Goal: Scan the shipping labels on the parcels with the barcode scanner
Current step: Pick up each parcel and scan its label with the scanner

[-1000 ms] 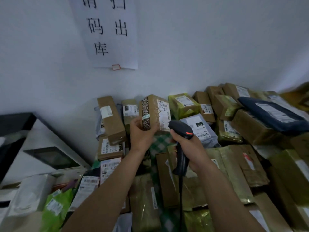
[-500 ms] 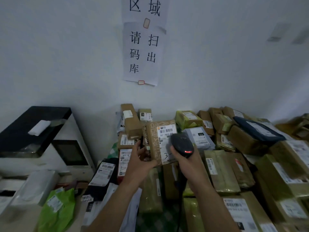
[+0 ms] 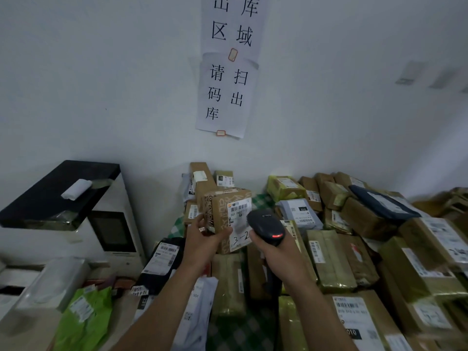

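Note:
My left hand grips a small brown cardboard parcel from below and lifts it above the pile. Its white shipping label, with a barcode and handwritten "3-2", faces me. My right hand holds the handle of a black barcode scanner whose head sits just right of the label, covering its edge. A red light glows on the scanner's head. The scanner's cable drops down between my forearms.
Many labelled parcels, brown boxes and olive bags, cover the table to the right and front. A white machine with a black lid stands at left. Green and black mailers lie at front left. A paper sign hangs on the wall.
The parcel has come down from the pile toward me and turned so its label faces me. The scanner has moved in close to the label. My head has tilted up.

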`<state>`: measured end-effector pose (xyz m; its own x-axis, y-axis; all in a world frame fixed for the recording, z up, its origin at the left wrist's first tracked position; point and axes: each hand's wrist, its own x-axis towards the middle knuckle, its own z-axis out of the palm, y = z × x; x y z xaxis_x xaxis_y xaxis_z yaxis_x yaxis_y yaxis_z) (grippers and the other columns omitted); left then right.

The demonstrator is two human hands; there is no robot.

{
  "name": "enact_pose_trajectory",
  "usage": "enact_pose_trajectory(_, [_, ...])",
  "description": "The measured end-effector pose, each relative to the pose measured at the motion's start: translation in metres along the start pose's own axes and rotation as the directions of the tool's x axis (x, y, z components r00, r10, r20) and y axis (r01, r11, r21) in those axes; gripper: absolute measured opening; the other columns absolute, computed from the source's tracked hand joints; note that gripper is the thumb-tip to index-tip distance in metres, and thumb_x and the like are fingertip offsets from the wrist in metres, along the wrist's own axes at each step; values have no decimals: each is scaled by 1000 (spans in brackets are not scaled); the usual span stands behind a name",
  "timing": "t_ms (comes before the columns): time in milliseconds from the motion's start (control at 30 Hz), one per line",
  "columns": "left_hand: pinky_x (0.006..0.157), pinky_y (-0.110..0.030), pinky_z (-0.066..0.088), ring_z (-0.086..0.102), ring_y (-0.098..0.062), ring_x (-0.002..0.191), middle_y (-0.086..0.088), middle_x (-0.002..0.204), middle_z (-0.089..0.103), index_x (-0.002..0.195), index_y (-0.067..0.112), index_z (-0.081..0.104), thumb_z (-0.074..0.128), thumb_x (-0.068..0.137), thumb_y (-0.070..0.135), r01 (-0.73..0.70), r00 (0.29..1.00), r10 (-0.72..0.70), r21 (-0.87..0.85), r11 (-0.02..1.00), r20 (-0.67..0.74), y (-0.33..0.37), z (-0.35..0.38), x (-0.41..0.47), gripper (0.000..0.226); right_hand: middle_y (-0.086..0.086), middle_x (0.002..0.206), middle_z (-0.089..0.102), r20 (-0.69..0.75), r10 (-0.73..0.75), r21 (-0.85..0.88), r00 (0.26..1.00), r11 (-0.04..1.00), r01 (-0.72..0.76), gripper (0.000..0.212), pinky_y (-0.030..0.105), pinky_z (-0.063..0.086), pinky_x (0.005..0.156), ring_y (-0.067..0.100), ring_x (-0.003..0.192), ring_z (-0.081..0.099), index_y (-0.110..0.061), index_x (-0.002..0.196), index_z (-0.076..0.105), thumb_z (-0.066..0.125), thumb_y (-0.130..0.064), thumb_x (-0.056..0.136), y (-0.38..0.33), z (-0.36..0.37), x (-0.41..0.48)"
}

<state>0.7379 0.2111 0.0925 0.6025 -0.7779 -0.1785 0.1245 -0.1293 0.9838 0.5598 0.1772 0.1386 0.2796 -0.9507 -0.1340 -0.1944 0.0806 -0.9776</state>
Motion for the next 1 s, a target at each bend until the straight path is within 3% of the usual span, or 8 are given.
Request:
enact_pose_trajectory(100, [62, -17, 56, 66, -6, 91, 7, 120, 62, 141, 20, 52, 93, 73, 17, -17, 1000, 17, 11, 1000, -22, -6, 0, 9, 79, -12, 104, 75, 32, -22, -87, 999, 996, 24, 35, 38, 58, 89, 13, 99, 70, -45, 113, 65, 83, -44, 83, -4, 1, -3])
enact_pose_trajectory(233, [87, -40, 59, 66, -21, 108, 3, 126, 59, 142, 19, 50, 93, 73, 14, -5, 998, 5, 10, 1000, -61, -14, 2, 18, 81, -10, 99, 78, 84, -4, -147, 996, 989, 16, 38, 35, 57, 83, 12, 96, 72, -35, 116, 69, 82, -48, 82, -6, 1, -4])
enact_pose_trajectory(333, [95, -47, 57, 64, -26, 116, 3, 127, 57, 145, 17, 48, 93, 72, 15, 2, 997, -1, 14, 1000, -76, -16, 2, 22, 85, -4, 86, 80, 129, 38, -137, 991, 990, -20, 25, 27, 56, 67, 8, 76, 74, -30, 113, 69, 79, -35, 90, -11, -1, -6])
enact_pose_trajectory(500, [93, -43, 56, 63, -23, 110, 3, 122, 57, 146, 14, 48, 92, 73, 11, -17, 997, 18, 16, 1000, -72, -17, 0, 27, 84, 5, 79, 78, 153, 92, -120, 984, 990, -74, 27, 18, 49, 53, 9, 59, 67, -20, 116, 67, 77, -30, 93, -14, 0, -7])
enact_pose_trajectory(800, [89, -37, 54, 62, -22, 106, 4, 121, 56, 146, 16, 48, 91, 74, 12, -17, 997, 20, 40, 999, -68, -19, -4, 34, 83, 5, 81, 78, 164, 120, -115, 979, 988, -102, 32, 18, 49, 55, 8, 61, 68, -22, 119, 66, 77, -32, 92, -11, 3, -3])
enact_pose_trajectory(1000, [94, -41, 54, 62, -22, 106, 7, 118, 54, 145, 15, 48, 91, 74, 12, -7, 998, 10, 45, 999, -68, -22, -4, 40, 83, 4, 81, 78, 177, 123, -117, 976, 988, -103, 29, 23, 50, 59, 10, 62, 69, -25, 117, 66, 76, -36, 92, -9, 3, 3])
